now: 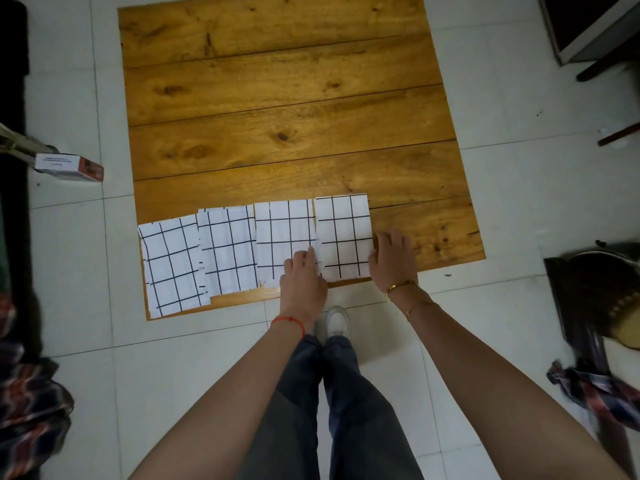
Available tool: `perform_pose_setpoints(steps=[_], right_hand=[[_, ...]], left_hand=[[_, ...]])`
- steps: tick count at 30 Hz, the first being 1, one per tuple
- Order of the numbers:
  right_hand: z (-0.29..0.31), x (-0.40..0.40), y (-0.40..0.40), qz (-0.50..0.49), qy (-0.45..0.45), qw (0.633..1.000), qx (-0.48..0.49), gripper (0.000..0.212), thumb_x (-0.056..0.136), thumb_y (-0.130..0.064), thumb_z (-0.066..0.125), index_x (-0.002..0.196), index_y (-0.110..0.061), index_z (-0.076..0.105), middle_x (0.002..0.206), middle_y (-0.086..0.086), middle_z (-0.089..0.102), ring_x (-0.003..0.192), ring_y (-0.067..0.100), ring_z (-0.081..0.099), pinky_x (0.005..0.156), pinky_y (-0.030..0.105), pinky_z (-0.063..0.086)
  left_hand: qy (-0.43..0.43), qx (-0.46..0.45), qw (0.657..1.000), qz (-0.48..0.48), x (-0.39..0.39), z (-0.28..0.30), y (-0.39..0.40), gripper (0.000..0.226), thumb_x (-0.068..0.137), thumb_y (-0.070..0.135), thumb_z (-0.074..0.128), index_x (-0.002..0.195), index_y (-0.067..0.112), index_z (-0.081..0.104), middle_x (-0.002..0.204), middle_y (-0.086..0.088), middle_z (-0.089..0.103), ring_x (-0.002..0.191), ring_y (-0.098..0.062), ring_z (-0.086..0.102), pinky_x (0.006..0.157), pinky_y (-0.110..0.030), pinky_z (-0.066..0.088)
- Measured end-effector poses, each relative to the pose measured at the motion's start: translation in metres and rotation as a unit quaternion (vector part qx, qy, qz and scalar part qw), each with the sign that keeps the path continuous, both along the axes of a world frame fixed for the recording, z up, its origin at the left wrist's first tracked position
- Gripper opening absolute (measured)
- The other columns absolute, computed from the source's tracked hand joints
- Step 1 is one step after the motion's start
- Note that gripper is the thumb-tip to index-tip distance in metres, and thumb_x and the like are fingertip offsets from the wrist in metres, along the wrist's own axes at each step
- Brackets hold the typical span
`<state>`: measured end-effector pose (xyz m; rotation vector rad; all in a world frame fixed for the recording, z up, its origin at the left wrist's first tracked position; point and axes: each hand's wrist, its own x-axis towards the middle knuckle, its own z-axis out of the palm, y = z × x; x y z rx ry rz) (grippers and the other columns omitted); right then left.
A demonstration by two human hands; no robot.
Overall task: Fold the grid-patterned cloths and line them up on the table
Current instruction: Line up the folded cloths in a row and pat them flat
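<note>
Several folded white cloths with a black grid lie side by side along the near edge of the wooden table. The rightmost cloth sits between my two hands. My left hand lies flat at that cloth's left edge, overlapping the neighbouring cloth, fingers straight. My right hand rests on the table against the cloth's right edge, fingers relaxed. Two more folded cloths lie further left, one in the middle and one at the table's left corner.
The table stands on a pale tiled floor. A small box lies on the floor at the left, dark furniture with patterned fabric at the right. My legs and a white shoe are below the table edge.
</note>
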<state>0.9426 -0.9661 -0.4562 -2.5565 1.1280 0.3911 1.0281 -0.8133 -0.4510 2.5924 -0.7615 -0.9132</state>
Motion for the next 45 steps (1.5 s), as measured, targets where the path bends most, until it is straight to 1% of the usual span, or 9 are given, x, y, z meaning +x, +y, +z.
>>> perform_pose_setpoints(steps=[7,14,19,23,27,31,35,40,45], right_hand=[[-0.004,0.002,-0.003,0.005,0.011,1.0,0.012,0.034,0.094,-0.023,0.042,0.125,-0.01,0.047,0.129,0.013,0.044,0.114,0.03,0.041,0.087,0.038,0.045],[-0.005,0.001,-0.003,0.028,-0.011,0.999,0.029,0.037,0.094,-0.021,0.043,0.129,-0.011,0.046,0.133,0.01,0.041,0.117,0.028,0.04,0.091,0.038,0.045],[-0.003,0.0,-0.003,0.024,-0.016,0.999,0.03,0.037,0.093,-0.019,0.044,0.128,-0.009,0.045,0.133,0.011,0.042,0.117,0.028,0.041,0.09,0.039,0.046],[0.003,0.002,-0.003,0.012,-0.052,0.998,0.015,0.038,0.091,-0.016,0.046,0.128,-0.008,0.046,0.131,0.013,0.045,0.114,0.03,0.043,0.092,0.04,0.045],[0.01,0.016,0.006,0.069,-0.076,0.994,0.03,0.043,0.089,-0.017,0.043,0.131,-0.01,0.046,0.127,0.011,0.047,0.114,0.028,0.044,0.093,0.041,0.045],[0.015,0.037,0.028,0.14,-0.088,0.984,0.06,0.046,0.089,-0.016,0.045,0.135,-0.009,0.044,0.129,0.01,0.048,0.114,0.025,0.045,0.094,0.038,0.045],[0.012,0.05,0.049,0.168,-0.06,0.982,0.066,0.047,0.091,-0.018,0.045,0.137,-0.009,0.039,0.129,0.011,0.046,0.113,0.025,0.043,0.095,0.034,0.043],[0.004,0.055,0.066,0.153,0.01,0.986,0.059,0.05,0.092,-0.021,0.047,0.138,-0.008,0.035,0.133,0.013,0.042,0.118,0.028,0.042,0.094,0.035,0.044],[0.003,0.058,0.069,0.164,0.029,0.985,0.047,0.053,0.091,-0.021,0.044,0.141,-0.006,0.033,0.132,0.015,0.041,0.117,0.031,0.041,0.093,0.038,0.044]], left_hand=[[0.009,0.02,1.0,-0.008,-0.006,-0.004,-0.005,0.057,0.093,0.015,0.049,0.146,0.013,0.03,0.139,-0.007,0.036,0.124,-0.027,0.036,0.097,-0.039,0.043],[0.004,0.029,1.0,-0.008,-0.009,-0.004,-0.005,0.055,0.093,0.017,0.05,0.144,0.013,0.03,0.14,-0.008,0.035,0.125,-0.027,0.036,0.099,-0.044,0.044],[0.008,0.026,1.0,-0.008,-0.009,-0.004,-0.004,0.057,0.093,0.017,0.051,0.146,0.014,0.029,0.143,-0.007,0.033,0.128,-0.027,0.035,0.101,-0.042,0.044],[-0.005,0.004,1.0,0.007,-0.006,0.002,0.001,0.054,0.095,0.015,0.048,0.146,0.013,0.031,0.143,-0.008,0.034,0.128,-0.026,0.035,0.1,-0.038,0.042],[-0.037,-0.009,0.998,0.054,0.005,0.009,0.012,0.048,0.093,0.011,0.045,0.14,0.012,0.038,0.138,-0.011,0.039,0.122,-0.027,0.038,0.094,-0.04,0.043],[-0.073,0.012,0.992,0.099,0.025,0.008,0.029,0.052,0.091,0.01,0.047,0.142,0.008,0.037,0.139,-0.015,0.038,0.121,-0.032,0.038,0.094,-0.043,0.044],[-0.067,0.051,0.989,0.123,0.041,0.007,0.046,0.053,0.089,0.01,0.049,0.141,0.008,0.034,0.139,-0.016,0.036,0.121,-0.033,0.037,0.093,-0.045,0.045],[-0.025,0.074,0.993,0.086,0.048,0.004,0.056,0.053,0.092,0.014,0.049,0.142,0.01,0.033,0.141,-0.014,0.034,0.123,-0.033,0.037,0.095,-0.046,0.046],[-0.023,0.06,0.997,0.046,0.049,0.0,0.063,0.057,0.093,0.013,0.049,0.147,0.012,0.029,0.145,-0.01,0.032,0.127,-0.029,0.037,0.098,-0.04,0.045]])
